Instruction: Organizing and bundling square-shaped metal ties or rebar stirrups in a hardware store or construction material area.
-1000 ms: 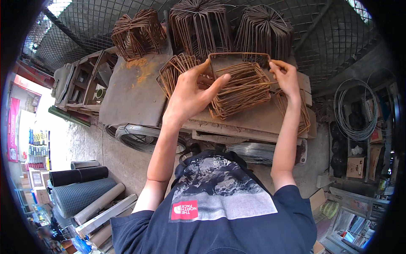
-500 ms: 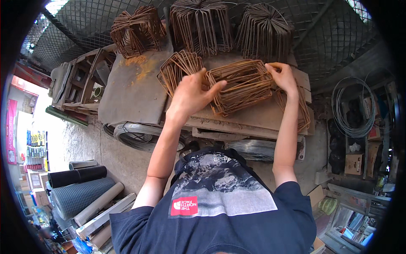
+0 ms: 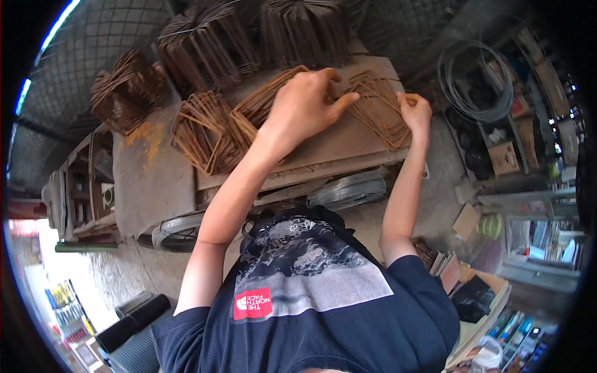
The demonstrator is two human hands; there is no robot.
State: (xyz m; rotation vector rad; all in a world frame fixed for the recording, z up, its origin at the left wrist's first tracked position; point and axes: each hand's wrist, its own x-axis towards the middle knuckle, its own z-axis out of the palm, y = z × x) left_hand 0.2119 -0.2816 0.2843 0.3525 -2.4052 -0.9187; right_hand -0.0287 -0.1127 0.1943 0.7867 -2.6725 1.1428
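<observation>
Several loose rectangular rebar stirrups point(image 3: 375, 115), thin and rusty, lie on the right end of the worktable. At their right edge, my right hand point(image 3: 415, 114) pinches the side of a stirrup between thumb and fingertips. My left hand point(image 3: 303, 105) hovers to their left, its thumb stretched out toward them and its fingers curved apart, with nothing visible in between. Behind and left of that hand is a pile of stirrups point(image 3: 255, 102), partly hidden by the hand and wrist. Another leaning pile of stirrups point(image 3: 202, 133) rests beside it.
Large rusty bundles of stirrups point(image 3: 208, 46) stand along the back against wire mesh. A grey sheet point(image 3: 152, 186) with orange dust covers the table's left part. Wire coils point(image 3: 351, 189) sit beneath the front edge. Another wire coil point(image 3: 476, 81) hangs at the right by shelves.
The view has turned to the right. The stirrup pile that was between my hands now lies left, behind my left hand. Both hands are now by the loose stirrups at the table's right end.
</observation>
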